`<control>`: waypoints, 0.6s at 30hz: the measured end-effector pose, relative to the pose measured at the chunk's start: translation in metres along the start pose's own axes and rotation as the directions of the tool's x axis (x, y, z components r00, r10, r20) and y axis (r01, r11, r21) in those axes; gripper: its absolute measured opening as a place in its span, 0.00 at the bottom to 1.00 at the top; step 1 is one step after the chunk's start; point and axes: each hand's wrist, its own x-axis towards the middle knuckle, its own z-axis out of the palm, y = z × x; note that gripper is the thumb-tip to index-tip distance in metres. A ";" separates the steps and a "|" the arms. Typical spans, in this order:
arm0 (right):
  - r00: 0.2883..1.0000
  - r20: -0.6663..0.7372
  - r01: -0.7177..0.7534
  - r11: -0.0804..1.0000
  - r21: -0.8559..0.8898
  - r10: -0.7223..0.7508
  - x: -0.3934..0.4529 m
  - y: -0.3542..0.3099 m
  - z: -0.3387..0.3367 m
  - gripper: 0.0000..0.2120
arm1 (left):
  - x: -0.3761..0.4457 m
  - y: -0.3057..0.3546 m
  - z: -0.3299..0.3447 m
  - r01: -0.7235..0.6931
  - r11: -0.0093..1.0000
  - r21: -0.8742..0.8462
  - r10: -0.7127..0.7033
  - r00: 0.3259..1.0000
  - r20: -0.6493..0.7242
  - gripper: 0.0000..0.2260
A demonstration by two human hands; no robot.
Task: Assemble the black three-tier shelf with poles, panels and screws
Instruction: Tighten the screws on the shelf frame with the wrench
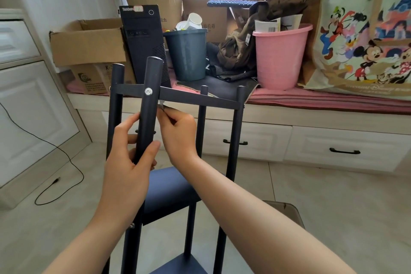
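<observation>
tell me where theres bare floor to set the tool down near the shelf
Free: the tiled floor right of the shelf, before the drawers; also left, around the black cable. Crowded: the window bench, packed with boxes, blue bin, pink bucket.

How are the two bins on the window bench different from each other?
The pink bin is a light, bright colour, while the dark bin is a deep blue-grey. The pink bin stands further right, beside the cartoon-printed bag; the dark bin stands beside the black computer tower. Papers stick out of the pink bin; a white cup shows in the dark bin. Both are upright, tapered, and hold rubbish.
</observation>
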 end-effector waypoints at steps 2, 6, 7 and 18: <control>0.996 0.031 -0.081 0.997 0.009 0.081 -0.002 -0.002 -0.005 0.12 | 0.002 -0.002 -0.001 0.008 1.000 -0.009 -0.008 1.000 -0.004 0.24; 0.963 0.106 -0.250 0.968 0.014 0.247 -0.005 -0.007 -0.020 0.09 | 0.003 -0.002 0.001 -0.003 1.000 -0.015 0.003 1.000 -0.012 0.21; 0.952 0.122 -0.284 0.959 0.008 0.281 -0.006 -0.008 -0.024 0.09 | 0.003 -0.002 0.001 -0.001 1.000 -0.020 0.001 1.000 -0.012 0.20; 0.561 0.357 -0.816 0.573 0.083 0.747 -0.063 -0.018 -0.044 0.11 | -0.002 0.015 0.008 0.028 0.999 0.024 -0.028 0.999 0.015 0.20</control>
